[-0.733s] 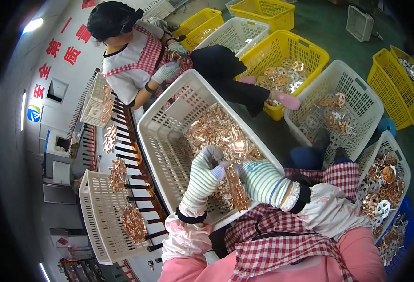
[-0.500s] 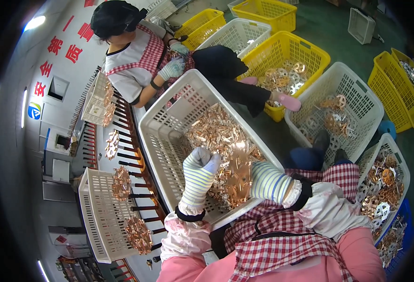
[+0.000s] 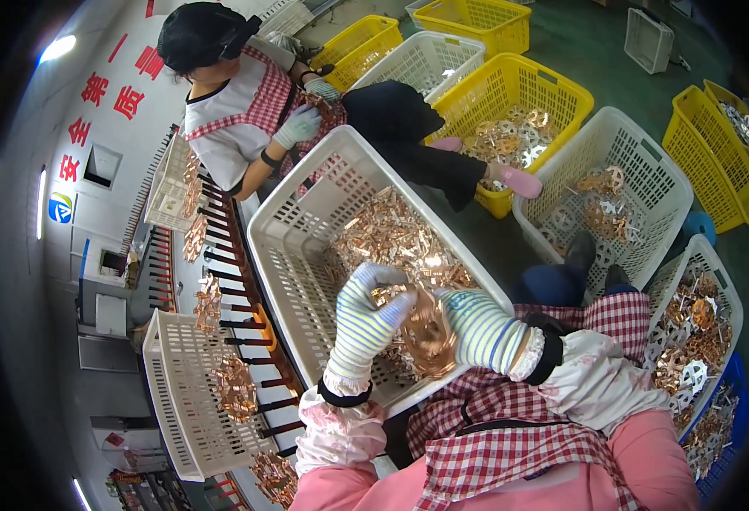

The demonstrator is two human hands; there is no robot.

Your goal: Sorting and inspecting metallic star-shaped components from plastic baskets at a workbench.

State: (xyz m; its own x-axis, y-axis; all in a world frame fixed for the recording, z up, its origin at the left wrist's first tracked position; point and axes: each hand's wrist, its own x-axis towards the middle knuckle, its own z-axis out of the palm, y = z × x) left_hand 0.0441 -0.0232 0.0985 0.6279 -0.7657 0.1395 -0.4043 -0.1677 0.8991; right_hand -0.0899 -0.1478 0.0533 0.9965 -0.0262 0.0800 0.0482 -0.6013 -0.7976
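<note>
My left hand (image 3: 370, 317), in a striped knit glove, is over the white basket (image 3: 294, 319). Its fingers are curled, with a gap between index finger and thumb, and the thumb is close to a copper-coloured stamped plate (image 3: 430, 339). My right hand (image 3: 481, 330), gloved alike, grips that plate at its right side; the fingertips behind it are hidden. The plate looks roundish with cut-outs, slightly blurred. Below both hands, many small copper pieces (image 3: 391, 228) lie heaped in the basket.
A co-worker (image 3: 242, 111) in a checked apron sits across the basket, handling parts. Copper part clusters (image 3: 237, 387) hang beside a rack of black-tipped bars at left. A white basket (image 3: 617, 170) and a yellow basket (image 3: 511, 111) hold more plates; another basket (image 3: 698, 319) stands at my right.
My left hand has loosened from a fist, its thumb and index finger now apart. The plate has turned in my right hand. The hanging clusters have shifted along the rack, toward the lower edge.
</note>
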